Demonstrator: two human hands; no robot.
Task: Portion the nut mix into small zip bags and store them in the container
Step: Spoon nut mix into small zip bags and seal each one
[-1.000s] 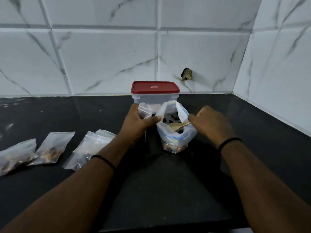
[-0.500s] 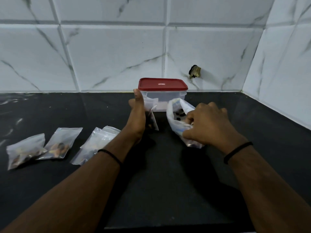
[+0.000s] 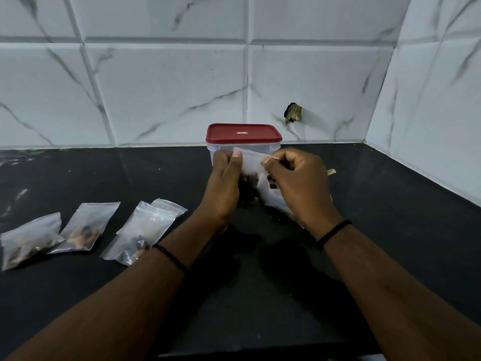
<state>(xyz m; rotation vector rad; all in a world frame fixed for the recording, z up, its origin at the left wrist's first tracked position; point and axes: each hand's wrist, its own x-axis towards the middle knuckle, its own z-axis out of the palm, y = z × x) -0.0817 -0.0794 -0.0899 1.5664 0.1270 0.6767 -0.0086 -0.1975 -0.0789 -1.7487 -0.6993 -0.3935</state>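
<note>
Both my hands hold one small clear zip bag (image 3: 251, 162) upright in front of the container (image 3: 243, 138), a clear box with a red lid shut on it. My left hand (image 3: 223, 186) pinches the bag's top left corner and my right hand (image 3: 299, 183) pinches the top edge on the right. Dark nuts show low in the bag. The big nut mix bag (image 3: 274, 198) lies mostly hidden behind my right hand, with a wooden spoon tip (image 3: 331, 172) sticking out to the right.
Three filled zip bags lie on the black counter (image 3: 260, 282) at the left: one (image 3: 30, 239), another (image 3: 87, 226) and a third (image 3: 144, 231) on top of further bags. White tiled walls meet at the back right corner.
My right hand left the nut mix bag and spoon and came to the small zip bag. My left hand shifted its grip to the bag's top corner.
</note>
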